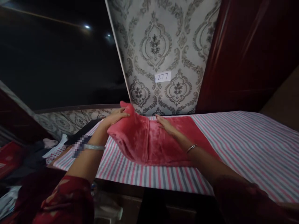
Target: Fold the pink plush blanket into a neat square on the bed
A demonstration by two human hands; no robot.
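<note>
A pinkish-red plush blanket (137, 140), folded in layers, lies across the striped cloth. Its left part is lifted off the cloth and curls upward in a thick fold. My left hand (116, 116) is closed on the raised left end, fingers over the top and thumb not clearly visible. On the blanket's flat middle, near the back edge, rests my right hand (164, 123) with its fingers stretched out. The blanket's right part lies flat beneath my right forearm.
A pink, grey and white striped cloth (245, 146) covers the table. Behind stand a large dark screen (63, 56), patterned wallpaper with a paper label (163, 76) reading 277, and a dark red panel (238, 56). Clothes (56, 149) are piled at the left.
</note>
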